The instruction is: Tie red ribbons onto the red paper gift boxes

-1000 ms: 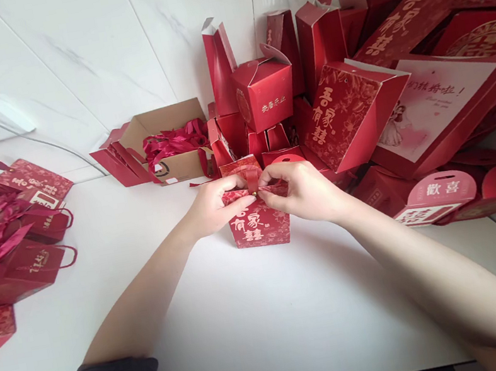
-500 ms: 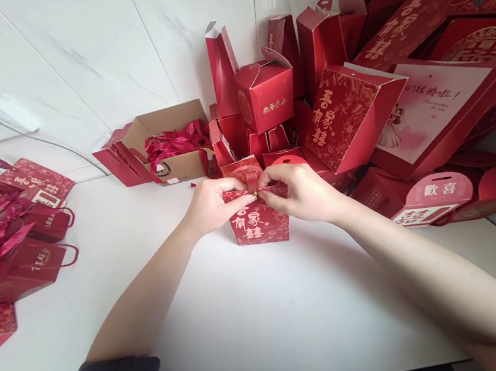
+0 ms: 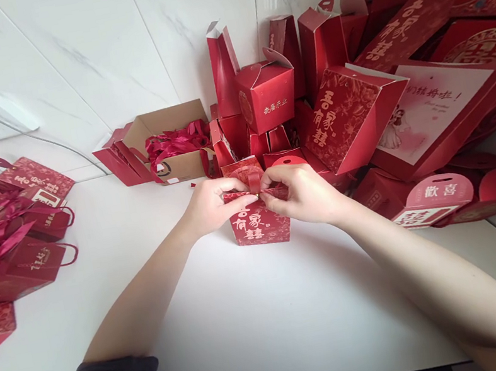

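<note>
A small red gift box [image 3: 262, 227] with pale Chinese characters stands upright on the white table. At its top edge, my left hand [image 3: 213, 205] pinches the left side, thumb in front and fingers behind. My right hand [image 3: 300, 192] grips the same edge from the right, its thumb and forefinger close to the other thumb. Between the fingertips a red strap [image 3: 254, 182] loops over the top, with a tiny gold-coloured fastener just below it, partly covered by the thumbs. The box's rear panel [image 3: 241, 166] rises behind my fingers.
Behind stands an open cardboard box [image 3: 182, 166] of dark-red ribbons. Red gift boxes [image 3: 267, 96] are piled at the back and right. More boxes with ribbon bows [image 3: 17, 267] lie at the left. A cable [image 3: 43, 141] runs down the tiled wall.
Both hands keep their hold on the top of the gift box. The thumbs now cover more of the gold fastener; otherwise there is only a slight shift in the view.
</note>
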The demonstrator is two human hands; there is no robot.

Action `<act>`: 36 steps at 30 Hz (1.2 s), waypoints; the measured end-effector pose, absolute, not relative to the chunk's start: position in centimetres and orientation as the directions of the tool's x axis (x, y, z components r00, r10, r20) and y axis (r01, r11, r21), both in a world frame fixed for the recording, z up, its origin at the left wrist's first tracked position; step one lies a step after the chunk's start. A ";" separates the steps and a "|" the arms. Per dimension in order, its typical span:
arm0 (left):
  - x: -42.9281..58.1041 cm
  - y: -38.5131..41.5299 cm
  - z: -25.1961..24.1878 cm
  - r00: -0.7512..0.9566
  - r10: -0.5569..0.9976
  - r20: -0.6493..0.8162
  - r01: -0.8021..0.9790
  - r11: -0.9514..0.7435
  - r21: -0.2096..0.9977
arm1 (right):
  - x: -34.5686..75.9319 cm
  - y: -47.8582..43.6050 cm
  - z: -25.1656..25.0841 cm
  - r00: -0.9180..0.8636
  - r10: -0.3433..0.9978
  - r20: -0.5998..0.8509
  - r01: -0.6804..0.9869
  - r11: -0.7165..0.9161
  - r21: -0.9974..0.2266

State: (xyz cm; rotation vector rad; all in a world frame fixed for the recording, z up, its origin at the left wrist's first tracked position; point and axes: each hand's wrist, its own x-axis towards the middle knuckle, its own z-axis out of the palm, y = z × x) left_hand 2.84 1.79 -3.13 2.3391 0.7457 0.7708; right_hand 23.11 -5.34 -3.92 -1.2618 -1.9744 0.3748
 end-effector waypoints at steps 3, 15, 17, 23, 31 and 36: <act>2.6 1.8 -2.9 0.696 0.614 0.371 0.324 -0.731 0.601 | 23.0 -5.6 -3.7 -0.209 0.877 0.433 0.671 0.451 -0.589; 2.1 2.2 -1.7 0.671 0.579 0.463 0.314 -0.788 0.530 | 25.0 -6.2 -1.8 -0.475 0.850 0.230 0.416 0.447 -0.792; 2.1 1.4 -1.1 0.695 0.611 0.380 0.384 -0.762 0.522 | 24.8 -6.2 -1.9 -0.434 0.869 0.237 0.449 0.437 -0.779; 2.2 -2.6 0.8 0.704 0.696 0.141 0.620 -0.699 0.357 | 23.9 -6.6 -2.1 -0.341 0.901 0.269 0.521 0.420 -0.743; 3.1 -5.8 0.9 0.607 0.782 0.141 0.780 -0.620 0.080 | 22.6 -8.2 -1.5 -0.378 0.890 0.256 0.598 0.446 -0.666; 3.1 -6.8 1.1 0.625 0.778 0.060 0.777 -0.628 0.047 | 22.7 -8.1 -1.6 -0.354 0.878 0.323 0.650 0.479 -0.589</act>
